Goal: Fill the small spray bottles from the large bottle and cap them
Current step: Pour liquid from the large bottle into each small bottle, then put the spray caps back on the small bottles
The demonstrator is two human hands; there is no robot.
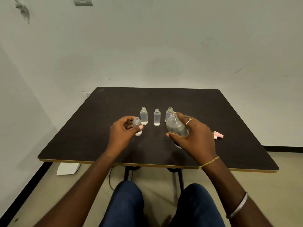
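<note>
My right hand (195, 133) grips the large clear bottle (176, 126), uncapped and tilted to the left above the dark table (98, 128). A small clear bottle (137, 126), open at the top, is held upright in my left hand (122, 131) just left of it. Behind them stand three more small uncapped bottles: one at the left (144, 116), one in the middle (157, 117), and one at the right (168, 113) partly hidden by the large bottle. Each shows some clear liquid.
Pink and white spray caps (218, 134) lie on the table to the right of my right hand. The table's front edge runs just above my knees. A white wall stands behind the table, and a white object lies on the floor at the lower left.
</note>
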